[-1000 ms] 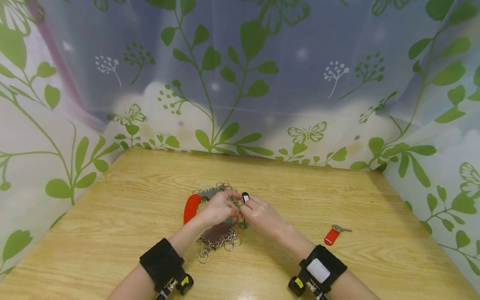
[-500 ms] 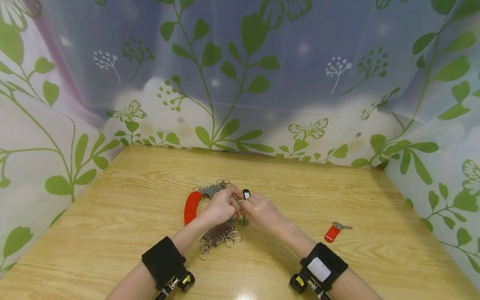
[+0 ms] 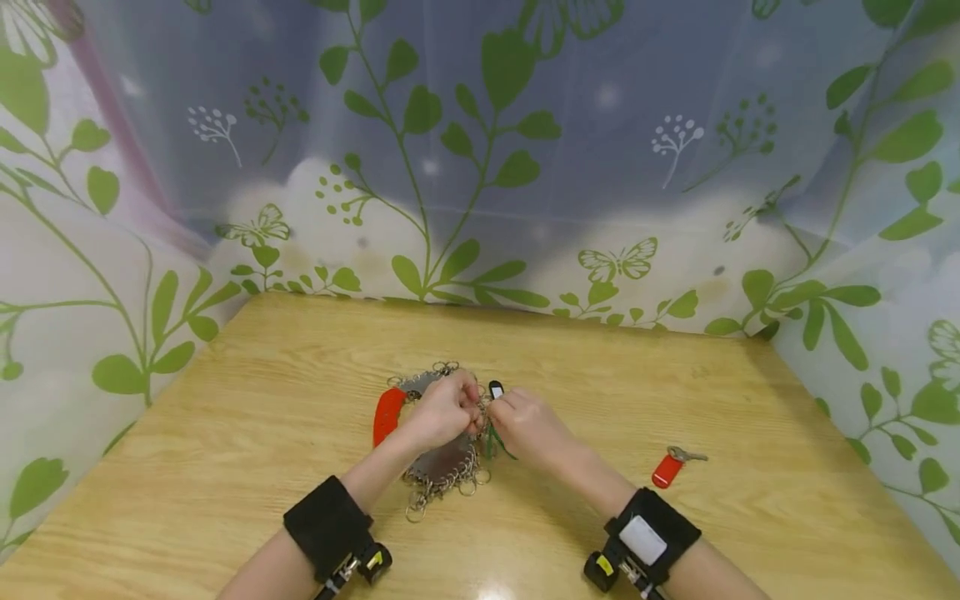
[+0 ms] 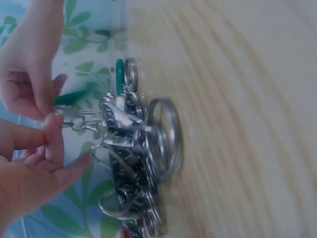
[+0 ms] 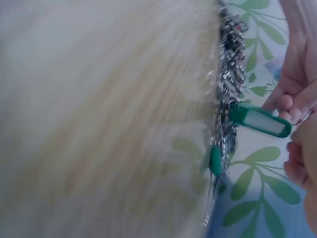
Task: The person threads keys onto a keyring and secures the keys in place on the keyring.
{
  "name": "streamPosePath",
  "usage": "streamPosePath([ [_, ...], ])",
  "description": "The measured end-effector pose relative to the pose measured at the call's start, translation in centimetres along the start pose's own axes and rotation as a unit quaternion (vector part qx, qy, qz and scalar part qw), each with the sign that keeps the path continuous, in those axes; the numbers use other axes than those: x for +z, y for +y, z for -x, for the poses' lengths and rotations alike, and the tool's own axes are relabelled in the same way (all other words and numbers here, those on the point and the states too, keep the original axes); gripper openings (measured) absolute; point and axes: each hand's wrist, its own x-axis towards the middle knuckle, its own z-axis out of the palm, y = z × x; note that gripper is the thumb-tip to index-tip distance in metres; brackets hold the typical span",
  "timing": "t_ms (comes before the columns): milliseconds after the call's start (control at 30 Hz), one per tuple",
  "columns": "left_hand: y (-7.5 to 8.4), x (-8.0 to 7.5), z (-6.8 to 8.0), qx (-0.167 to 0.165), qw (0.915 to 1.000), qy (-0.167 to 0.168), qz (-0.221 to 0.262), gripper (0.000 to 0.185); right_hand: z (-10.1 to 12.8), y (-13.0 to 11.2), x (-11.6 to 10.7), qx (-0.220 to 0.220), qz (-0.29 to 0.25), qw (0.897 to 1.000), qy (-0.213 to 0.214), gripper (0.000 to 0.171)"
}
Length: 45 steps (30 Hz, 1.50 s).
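Leafy curtains hang all around our wooden table (image 3: pixel 247 433). We have both hands in the middle of it, over a big bunch of key rings (image 3: pixel 442 471) with a red handle (image 3: pixel 387 414). Our left hand (image 3: pixel 441 411) pinches a small ring on the bunch. Our right hand (image 3: pixel 525 425) pinches there too — it looks like it holds a green tag (image 5: pixel 261 121), but the picture is blurry. A red tag with a key (image 3: pixel 667 468) lies well apart on the right.

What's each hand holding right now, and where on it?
Both hands pinch the key-ring bunch at a small chain link on its near edge, fingers meeting there.
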Motion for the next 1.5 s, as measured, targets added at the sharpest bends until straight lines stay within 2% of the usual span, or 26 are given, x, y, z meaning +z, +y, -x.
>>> streamPosePath([
  [100,0.1,-0.1,0.0,-0.011,0.9998,-0.019,0.001,0.019,0.2,0.2,-0.2,0.04,-0.037,0.999,-0.003,0.017],
  [233,0.0,-0.2,-0.1,-0.016,0.9993,-0.032,-0.008,0.018,0.3,0.3,-0.5,0.095,-0.064,0.993,-0.04,0.012],
  [367,-0.2,-0.3,-0.2,-0.035,0.9986,-0.038,-0.009,0.02,0.2,0.2,-0.6,0.169,-0.101,0.978,-0.072,0.006],
  [467,-0.3,-0.3,-0.2,-0.051,0.9975,-0.04,-0.027,0.023,0.2,0.1,-0.6,0.209,-0.129,0.965,-0.095,0.003],
  [567,-0.4,-0.3,-0.2,-0.054,0.997,-0.041,-0.037,0.031,0.0,-0.1,-0.6,0.247,-0.158,0.948,-0.12,0.003],
  [733,-0.3,-0.4,-0.1,-0.04,0.9973,-0.048,-0.038,0.042,-0.2,-0.2,-0.7,0.327,-0.225,0.905,-0.154,0.004],
  [800,-0.3,-0.4,0.0,-0.03,0.9971,-0.055,-0.043,0.043,-0.2,-0.2,-0.7,0.345,-0.245,0.892,-0.156,0.004],
  [833,-0.4,-0.4,0.0,-0.024,0.997,-0.057,-0.046,0.043,-0.2,-0.1,-0.6,0.349,-0.251,0.889,-0.156,0.005],
  [933,-0.4,-0.4,0.1,-0.007,0.9965,-0.059,-0.058,0.042,0.0,-0.1,-0.4,0.348,-0.256,0.89,-0.147,0.006],
  [1067,-0.6,-0.4,0.1,0.01,0.9955,-0.062,-0.071,0.039,0.1,-0.3,-0.4,0.343,-0.24,0.899,-0.129,0.006],
  [1133,-0.6,-0.4,0.2,0.018,0.9951,-0.063,-0.074,0.039,0.2,-0.5,-0.4,0.331,-0.224,0.909,-0.114,0.005],
  [1267,-0.7,-0.3,0.2,0.042,0.9935,-0.059,-0.088,0.04,0.3,-0.6,-0.3,0.269,-0.179,0.943,-0.075,0.006],
  [1333,-0.7,-0.3,0.2,0.052,0.9926,-0.057,-0.094,0.04,0.4,-0.7,-0.3,0.237,-0.159,0.957,-0.057,0.008],
  [1400,-0.7,-0.3,0.2,0.057,0.9922,-0.056,-0.096,0.041,0.4,-0.6,-0.2,0.217,-0.149,0.964,-0.046,0.01],
  [1500,-0.8,-0.3,0.2,0.061,0.9921,-0.056,-0.094,0.041,0.5,-0.5,-0.1,0.205,-0.147,0.967,-0.037,0.01],
])
